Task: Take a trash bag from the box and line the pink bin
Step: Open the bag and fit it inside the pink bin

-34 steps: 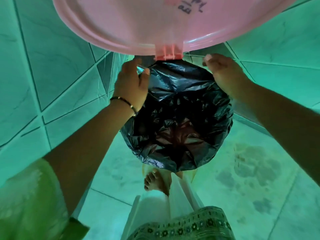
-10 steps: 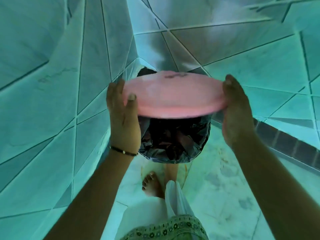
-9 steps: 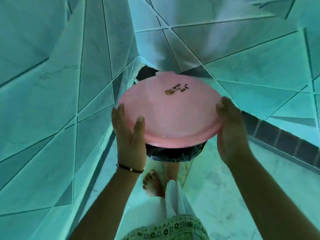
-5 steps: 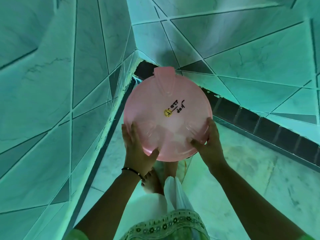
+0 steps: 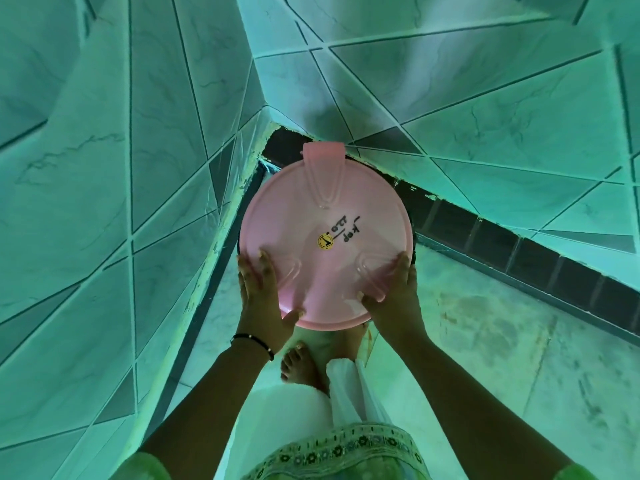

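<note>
Pink bin lid (image 5: 325, 244) lies flat and closed, seen from above, w/ the pink bin itself hidden under it apart from a thin dark edge at the lid's left and right rims. The bin stands on the floor (image 5: 485, 358) in a corner where two tiled walls meet. The lid's hinge tab (image 5: 323, 157) points away from the person, toward the corner. Near the lid's centre sits a small round yellow sticker (image 5: 325, 241), w/ black handwritten marks (image 5: 346, 230) just beside it; the writing is not legible.

Left hand (image 5: 265, 303) rests on the lid's near-left part: fingers (image 5: 256, 271) straight and spread flat on the top surface, thumb along the near rim. A thin dark bracelet (image 5: 252, 342) circles the left wrist. Right hand (image 5: 394, 296) rests on the near-right part: fingers laid out over the lid toward its right rim, thumb flat on top. Neither hand curls round anything; both press flat, holding nothing.

The trash bag is not clearly visible; the dark sliver at the lid's edges may be it, but cannot tell.

Below the lid, a bare foot (image 5: 301, 368) stands on the floor, just beside a fold of white cloth (image 5: 349, 386). At the bottom edge, a garment hem w/ a patterned floral border (image 5: 332, 452). A dark skirting strip (image 5: 519, 247) runs along the base of the right wall.
</note>
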The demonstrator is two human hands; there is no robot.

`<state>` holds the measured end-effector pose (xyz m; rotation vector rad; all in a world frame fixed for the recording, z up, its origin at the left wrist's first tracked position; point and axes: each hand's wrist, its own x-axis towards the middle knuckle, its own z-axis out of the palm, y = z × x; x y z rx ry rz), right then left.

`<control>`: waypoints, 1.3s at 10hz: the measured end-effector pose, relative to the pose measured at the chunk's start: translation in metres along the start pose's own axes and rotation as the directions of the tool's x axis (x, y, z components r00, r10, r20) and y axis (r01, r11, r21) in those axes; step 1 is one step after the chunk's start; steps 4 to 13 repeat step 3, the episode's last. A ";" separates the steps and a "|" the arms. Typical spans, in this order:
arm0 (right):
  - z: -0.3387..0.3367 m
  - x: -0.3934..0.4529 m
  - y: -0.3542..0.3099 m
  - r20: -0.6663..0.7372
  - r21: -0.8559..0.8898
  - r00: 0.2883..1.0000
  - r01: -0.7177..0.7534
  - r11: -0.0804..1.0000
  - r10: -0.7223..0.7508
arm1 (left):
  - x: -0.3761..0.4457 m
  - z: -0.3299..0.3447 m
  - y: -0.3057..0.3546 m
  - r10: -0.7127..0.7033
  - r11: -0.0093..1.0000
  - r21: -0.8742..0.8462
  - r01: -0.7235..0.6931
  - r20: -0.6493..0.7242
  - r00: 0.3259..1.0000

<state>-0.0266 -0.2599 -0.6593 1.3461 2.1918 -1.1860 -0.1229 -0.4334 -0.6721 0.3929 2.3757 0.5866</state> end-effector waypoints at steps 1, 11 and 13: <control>0.000 -0.002 -0.002 0.054 -0.005 0.998 -0.021 1.000 0.022 | 0.000 -0.007 0.002 -0.026 0.998 0.060 0.024 0.026 0.999; -0.048 -0.034 -0.026 0.107 -0.036 0.994 0.028 0.999 -0.024 | -0.018 -0.048 0.045 -0.130 0.984 0.132 0.121 0.059 0.990; -0.048 -0.034 -0.026 0.107 -0.036 0.994 0.028 0.999 -0.024 | -0.018 -0.048 0.045 -0.130 0.984 0.132 0.121 0.059 0.990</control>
